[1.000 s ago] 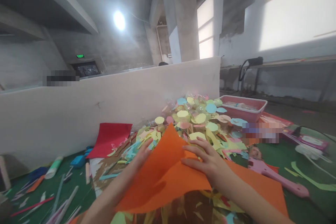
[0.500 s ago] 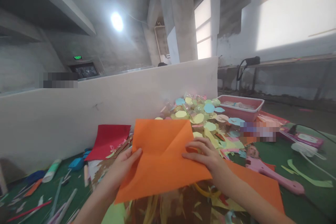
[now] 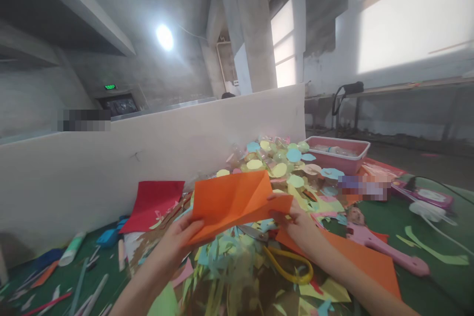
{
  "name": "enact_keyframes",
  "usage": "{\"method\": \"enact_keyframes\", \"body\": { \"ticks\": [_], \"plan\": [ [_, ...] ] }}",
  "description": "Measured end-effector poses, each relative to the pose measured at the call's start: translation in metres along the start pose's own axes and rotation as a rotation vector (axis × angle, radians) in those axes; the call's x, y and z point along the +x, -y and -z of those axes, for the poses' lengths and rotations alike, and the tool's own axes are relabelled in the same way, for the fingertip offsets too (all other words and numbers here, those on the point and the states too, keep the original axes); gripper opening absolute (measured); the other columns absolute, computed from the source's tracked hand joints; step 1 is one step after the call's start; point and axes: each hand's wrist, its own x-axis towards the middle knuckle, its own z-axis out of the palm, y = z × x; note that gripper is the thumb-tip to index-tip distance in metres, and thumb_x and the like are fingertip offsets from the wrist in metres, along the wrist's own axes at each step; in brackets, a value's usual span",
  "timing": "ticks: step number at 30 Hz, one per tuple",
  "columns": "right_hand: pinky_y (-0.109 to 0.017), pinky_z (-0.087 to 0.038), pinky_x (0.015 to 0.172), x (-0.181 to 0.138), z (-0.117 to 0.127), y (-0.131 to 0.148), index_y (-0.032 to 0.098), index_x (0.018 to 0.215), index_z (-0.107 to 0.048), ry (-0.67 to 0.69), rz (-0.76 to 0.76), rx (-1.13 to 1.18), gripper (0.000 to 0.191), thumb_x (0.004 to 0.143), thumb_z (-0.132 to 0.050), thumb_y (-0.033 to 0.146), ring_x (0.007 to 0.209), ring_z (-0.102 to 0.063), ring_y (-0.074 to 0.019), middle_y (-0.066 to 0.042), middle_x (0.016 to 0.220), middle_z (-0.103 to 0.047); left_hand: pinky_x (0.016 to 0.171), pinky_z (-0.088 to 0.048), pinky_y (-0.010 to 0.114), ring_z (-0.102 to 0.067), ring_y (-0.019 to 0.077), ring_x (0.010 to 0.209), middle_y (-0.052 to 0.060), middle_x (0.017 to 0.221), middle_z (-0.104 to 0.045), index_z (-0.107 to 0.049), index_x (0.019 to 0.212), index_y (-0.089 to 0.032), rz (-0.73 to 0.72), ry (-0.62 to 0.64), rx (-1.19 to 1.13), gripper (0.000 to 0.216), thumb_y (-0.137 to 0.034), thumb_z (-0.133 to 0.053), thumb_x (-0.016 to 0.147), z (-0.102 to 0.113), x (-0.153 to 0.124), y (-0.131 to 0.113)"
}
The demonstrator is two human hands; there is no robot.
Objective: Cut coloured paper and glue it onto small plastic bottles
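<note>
An orange sheet of paper (image 3: 229, 202) is held up between both hands, its near part bent up toward the far part. My left hand (image 3: 185, 232) pinches its lower left corner, thumb on top. At the right edge, my right hand (image 3: 294, 217) grips the bent part with its fingers behind the paper. Yellow-handled scissors (image 3: 291, 269) lie just below the sheet, among pale green, blue and yellow paper scraps (image 3: 222, 256). Another orange sheet (image 3: 363, 261) lies under my right forearm.
A white panel (image 3: 148, 158) stands behind the table. Before it are a red sheet (image 3: 155, 202) and a heap of coloured paper discs (image 3: 279, 170). A pink bin (image 3: 336, 158), a pink glue gun (image 3: 388, 252) and a white-green tube (image 3: 73, 245) lie around.
The orange sheet's near edge has come up and away from me, bending the paper. My right hand has turned with it, and the scissors beneath now show.
</note>
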Motion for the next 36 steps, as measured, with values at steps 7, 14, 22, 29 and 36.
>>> {"method": "enact_keyframes", "body": {
  "ticks": [7, 14, 22, 29, 36],
  "plan": [
    [-0.046, -0.042, 0.097, 0.003, 0.002, 0.014, 0.021, 0.092, -0.077, -0.037, -0.227, 0.192, 0.04, 0.081, -0.06, 0.055, 0.097, -0.062, -0.0308, -0.008, 0.086, -0.074, 0.085, -0.057, 0.042, -0.069, 0.0333, 0.101, 0.01, 0.107, -0.075, -0.075, 0.089, -0.019, -0.01, 0.033, -0.044, 0.036, -0.027, -0.08, 0.055, -0.009, -0.006, -0.004],
    [-0.045, -0.044, 0.093, 0.004, 0.003, 0.016, 0.018, 0.085, -0.077, -0.044, -0.438, 0.391, 0.051, 0.066, -0.07, 0.065, 0.101, -0.062, -0.0338, -0.009, 0.089, -0.076, 0.089, -0.056, 0.046, -0.068, 0.0343, 0.104, 0.012, 0.115, -0.072, -0.074, 0.094, -0.019, -0.033, 0.037, -0.016, 0.041, -0.041, -0.081, 0.06, 0.005, 0.003, 0.015],
    [-0.042, -0.05, 0.088, 0.002, 0.001, 0.006, 0.018, 0.095, -0.071, -0.13, -0.375, 0.474, 0.049, 0.069, -0.075, 0.06, 0.097, -0.067, -0.0319, -0.009, 0.099, -0.076, 0.093, -0.053, 0.043, -0.055, 0.0346, 0.125, 0.011, 0.139, -0.058, -0.054, 0.134, -0.026, -0.13, 0.111, 0.026, 0.078, -0.071, -0.062, 0.07, -0.018, -0.009, 0.013],
    [-0.046, -0.051, 0.09, 0.002, -0.002, 0.007, 0.019, 0.101, -0.068, -0.142, -0.343, 0.517, 0.05, 0.07, -0.075, 0.058, 0.099, -0.068, -0.0329, -0.01, 0.103, -0.075, 0.103, -0.045, 0.042, -0.043, 0.0398, 0.134, 0.016, 0.147, -0.046, -0.029, 0.149, -0.024, -0.248, 0.234, 0.188, 0.116, -0.06, -0.082, 0.053, -0.032, -0.032, 0.007],
    [-0.047, -0.052, 0.088, 0.0, -0.004, 0.005, 0.02, 0.102, -0.066, -0.109, -0.355, 0.575, 0.049, 0.072, -0.074, 0.058, 0.099, -0.069, -0.0333, -0.01, 0.106, -0.075, 0.107, -0.041, 0.043, -0.043, 0.035, 0.134, 0.011, 0.141, -0.053, -0.034, 0.145, -0.027, -0.361, 0.043, 0.425, 0.096, -0.036, -0.081, 0.062, -0.051, -0.047, -0.001]
  ]
}}
